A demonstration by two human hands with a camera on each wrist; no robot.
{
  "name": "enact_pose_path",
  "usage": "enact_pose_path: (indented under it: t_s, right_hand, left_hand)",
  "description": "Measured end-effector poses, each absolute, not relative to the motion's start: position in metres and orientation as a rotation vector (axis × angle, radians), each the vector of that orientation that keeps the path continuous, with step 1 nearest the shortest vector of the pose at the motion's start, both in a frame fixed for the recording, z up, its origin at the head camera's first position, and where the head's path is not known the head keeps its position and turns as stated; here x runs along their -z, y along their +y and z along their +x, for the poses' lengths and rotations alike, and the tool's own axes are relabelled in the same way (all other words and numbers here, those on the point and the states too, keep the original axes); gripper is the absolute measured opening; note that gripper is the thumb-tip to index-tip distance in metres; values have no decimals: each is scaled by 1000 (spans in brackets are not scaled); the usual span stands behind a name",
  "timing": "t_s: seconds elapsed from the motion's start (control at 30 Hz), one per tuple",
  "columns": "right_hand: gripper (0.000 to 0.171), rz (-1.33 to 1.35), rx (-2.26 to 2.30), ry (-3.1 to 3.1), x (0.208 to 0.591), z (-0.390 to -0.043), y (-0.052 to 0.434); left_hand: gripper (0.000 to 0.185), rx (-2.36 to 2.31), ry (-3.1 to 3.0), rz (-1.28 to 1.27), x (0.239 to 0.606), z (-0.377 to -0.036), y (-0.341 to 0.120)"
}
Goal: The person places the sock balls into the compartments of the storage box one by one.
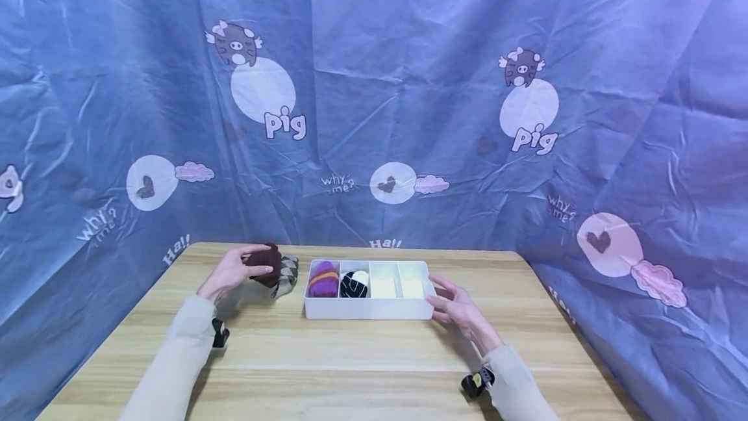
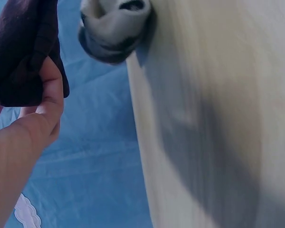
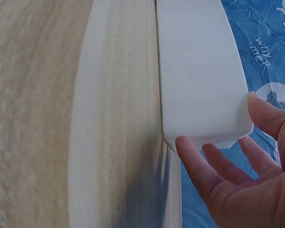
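Observation:
My left hand [image 1: 226, 273] pinches a dark brown rolled-up pair of socks [image 1: 265, 266] between thumb and fingers, over the left part of the table. Just right of it lies a grey and white patterned sock roll [image 1: 287, 275], which the left wrist view shows as a round bundle with a folded opening. A white divided storage box [image 1: 368, 309] stands mid-table. In its left compartment sits a purple sock roll [image 1: 323, 281] with an orange band; beside that is a black and white sock roll [image 1: 353, 285]. My right hand [image 1: 457, 307] touches the box's right end with extended fingers, thumb near the rim.
The light wooden table [image 1: 327, 369] ends at the back against a blue printed cloth [image 1: 350, 109], which also hangs at both sides. Black wrist cameras [image 1: 478, 382] sit on both wrists. The box's two right compartments show bare white floors.

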State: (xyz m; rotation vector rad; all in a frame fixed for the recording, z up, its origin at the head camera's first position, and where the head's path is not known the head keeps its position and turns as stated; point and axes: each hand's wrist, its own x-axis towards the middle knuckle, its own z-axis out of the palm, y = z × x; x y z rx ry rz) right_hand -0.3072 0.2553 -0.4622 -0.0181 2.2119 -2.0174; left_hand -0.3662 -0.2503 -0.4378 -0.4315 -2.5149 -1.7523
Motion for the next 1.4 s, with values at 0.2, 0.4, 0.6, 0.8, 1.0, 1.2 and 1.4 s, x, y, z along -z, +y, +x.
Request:
enact_pose_path:
  t_s: [0.2,0.4,0.6,0.8,1.0,1.2,1.4]
  right_hand:
    - [64,-12,2026,2220,465,-306,256]
    - [63,9,2020,2229,467,-304,255]
    - [64,18,2020,2224,467,-305,253]
    - [64,10,2023,2228,468,-305,252]
    - [64,-5,2027,2198,469,-305,255]
    - [65,-16,2028,2202,467,-307,256]
    - [65,-22,2027,2208,465,-308,256]
  left_hand:
    - [62,1740,-2511,-413,433,-366,-236]
    - [61,1811,-2458,-411,431,-366,-217]
    - [59,1811,-2390,-418,434,-365,-202]
    - [57,1787,-2372,-407,438,-364,-188]
    - [57,1840,-2332,-392,438,-365,-169]
    - [57,1849,-2282,-421,435,-366,-152]
    - [57,1857,-2267,-450,433,-366,-136]
